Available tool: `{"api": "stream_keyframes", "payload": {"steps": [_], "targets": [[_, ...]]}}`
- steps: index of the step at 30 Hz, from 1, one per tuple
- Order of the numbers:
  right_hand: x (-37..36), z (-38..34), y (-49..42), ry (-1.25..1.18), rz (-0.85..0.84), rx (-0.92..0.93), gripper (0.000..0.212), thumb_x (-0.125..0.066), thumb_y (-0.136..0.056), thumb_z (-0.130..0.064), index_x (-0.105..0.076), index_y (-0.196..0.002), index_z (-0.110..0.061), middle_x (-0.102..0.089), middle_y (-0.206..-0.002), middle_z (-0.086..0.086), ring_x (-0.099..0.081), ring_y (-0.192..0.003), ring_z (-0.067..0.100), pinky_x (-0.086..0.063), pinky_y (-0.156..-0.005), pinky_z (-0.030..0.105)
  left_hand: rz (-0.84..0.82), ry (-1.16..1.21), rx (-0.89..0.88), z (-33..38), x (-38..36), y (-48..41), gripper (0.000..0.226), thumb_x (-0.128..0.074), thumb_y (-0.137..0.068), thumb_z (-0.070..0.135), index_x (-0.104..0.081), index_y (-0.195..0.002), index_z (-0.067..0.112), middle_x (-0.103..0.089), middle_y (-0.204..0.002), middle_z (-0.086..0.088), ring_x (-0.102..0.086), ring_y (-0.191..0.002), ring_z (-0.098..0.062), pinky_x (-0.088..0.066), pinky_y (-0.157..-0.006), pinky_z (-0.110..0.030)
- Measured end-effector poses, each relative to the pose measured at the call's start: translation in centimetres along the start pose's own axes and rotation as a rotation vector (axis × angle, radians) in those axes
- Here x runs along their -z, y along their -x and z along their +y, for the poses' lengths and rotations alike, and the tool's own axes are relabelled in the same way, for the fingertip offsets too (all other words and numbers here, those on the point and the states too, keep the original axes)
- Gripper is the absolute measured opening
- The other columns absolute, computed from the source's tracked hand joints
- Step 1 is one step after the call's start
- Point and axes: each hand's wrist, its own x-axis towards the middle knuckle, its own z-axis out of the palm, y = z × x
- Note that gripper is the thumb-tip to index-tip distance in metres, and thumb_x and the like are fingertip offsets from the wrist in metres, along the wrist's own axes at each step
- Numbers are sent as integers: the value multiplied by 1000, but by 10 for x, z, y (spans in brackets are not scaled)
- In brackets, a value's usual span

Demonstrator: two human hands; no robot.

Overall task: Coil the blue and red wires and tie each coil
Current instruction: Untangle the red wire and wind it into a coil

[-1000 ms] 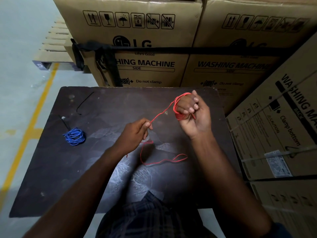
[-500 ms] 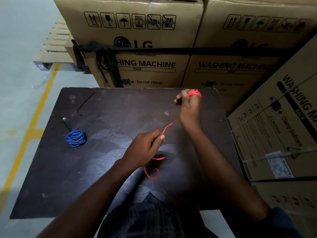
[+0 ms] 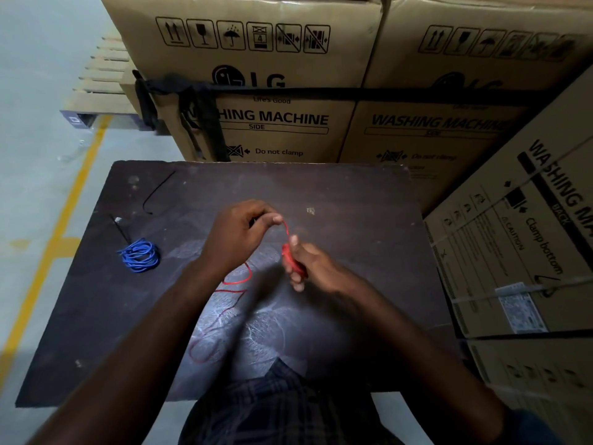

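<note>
1. While the left hand [image 3: 239, 234] pinched the thin red wire [image 3: 286, 230], the right hand [image 3: 316, 268] gripped its tight coil over the scuffed table [image 3: 353, 200].
2. The blue wire [image 3: 139, 254] lay coiled at its left.

On the dark scuffed tabletop [image 3: 353, 200] a blue wire coil [image 3: 139, 255] is laid at left, a curved black strand [image 3: 158, 188] at upper left.

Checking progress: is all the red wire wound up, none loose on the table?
No, loose loops of red wire lie on the table below the left hand; the right hand holds a partial coil.
</note>
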Motion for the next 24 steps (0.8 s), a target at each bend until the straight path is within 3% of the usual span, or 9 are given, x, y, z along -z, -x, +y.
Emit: {"api": "stream_keyframes", "payload": {"steps": [3,5,9,13,17,20,24], "targets": [[-9,-11,3,-115,-92,10,45,-35,-102,-32,-42,-63,-11,-37,-46,2,-39,-39,17,-34,-43,23,27,66,96,-7,-8,2,25,-56,-90,39,-70,-80,20,-65,-70,10,-57,-65,-2,-43,-64,-22],[-10,-20,3,-249,-68,51,43,-37,-99,-34,-41,-61,-13,-36,-45,1,-41,-36,17,-33,-43,24,18,127,179,-14,-14,5,26,-53,-92,41,-66,-79,22,-63,-67,8,-53,-61,-6,-41,-61,-25],[-7,-39,-3,-575,76,112,45,-31,-101,-38,-38,-63,-14,-33,-44,-1,-38,-36,18,-33,-42,24,-66,171,265,-19,-33,19,26,-47,-96,39,-57,-73,33,-54,-58,10,-46,-54,-2,-38,-57,-23],[7,-59,-8,-757,266,192,46,-24,-104,-39,-36,-66,-15,-35,-46,-3,-38,-37,13,-37,-41,23,-153,225,316,-13,-47,27,24,-46,-96,33,-59,-77,28,-50,-53,9,-45,-50,-1,-37,-55,-20],[25,-72,-15,-811,405,293,45,-25,-103,-43,-40,-71,-16,-41,-50,-4,-44,-44,13,-40,-48,24,-200,-39,188,-8,-53,35,28,-43,-97,44,-61,-84,26,-49,-51,9,-57,-52,-12,-49,-58,-32],[38,-82,-22,-813,513,380,40,-28,-104,-37,-44,-76,-13,-48,-55,-1,-53,-51,17,-48,-54,28,-255,-83,129,1,-54,41,30,-40,-97,47,-60,-87,26,-49,-54,13,-59,-58,-12,-51,-63,-37],[46,-71,-39,-481,627,370,34,-33,-105,-20,-45,-75,-11,-52,-54,-1,-57,-51,17,-50,-55,28,-288,-103,63,21,-55,43,36,-37,-97,47,-59,-86,21,-58,-66,7,-60,-68,-17,-49,-65,-40]]}}
